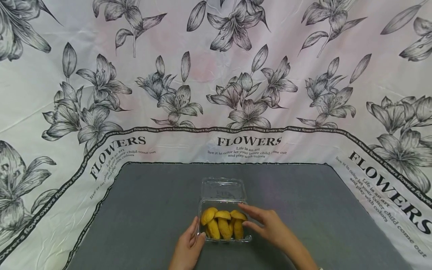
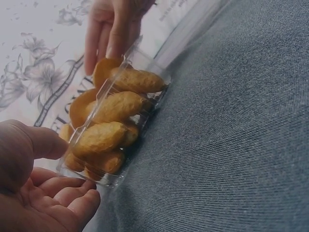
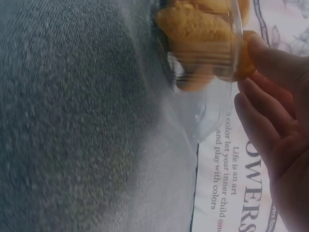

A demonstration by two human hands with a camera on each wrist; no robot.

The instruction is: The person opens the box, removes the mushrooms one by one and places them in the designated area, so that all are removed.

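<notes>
A clear plastic clamshell box point(image 1: 249, 239) sits on the grey table, its lid point(image 1: 224, 189) folded back away from me. Inside lie several yellow mushrooms point(image 1: 223, 225), caps toward the far side and stems toward me. My left hand point(image 1: 189, 243) holds the box's near left corner; the left wrist view shows the thumb at the rim and curled fingers point(image 2: 72, 195) beneath. On the right, my right hand point(image 1: 270, 225) reaches over the box wall. Its thumb touches the cap of the rightmost mushroom point(image 3: 244, 63), with the fingers fairly straight beside that cap.
The grey tabletop point(image 1: 152, 202) stretches around the box. A white cloth point(image 1: 189, 146) printed with black flowers and lettering rises behind the table and along both sides.
</notes>
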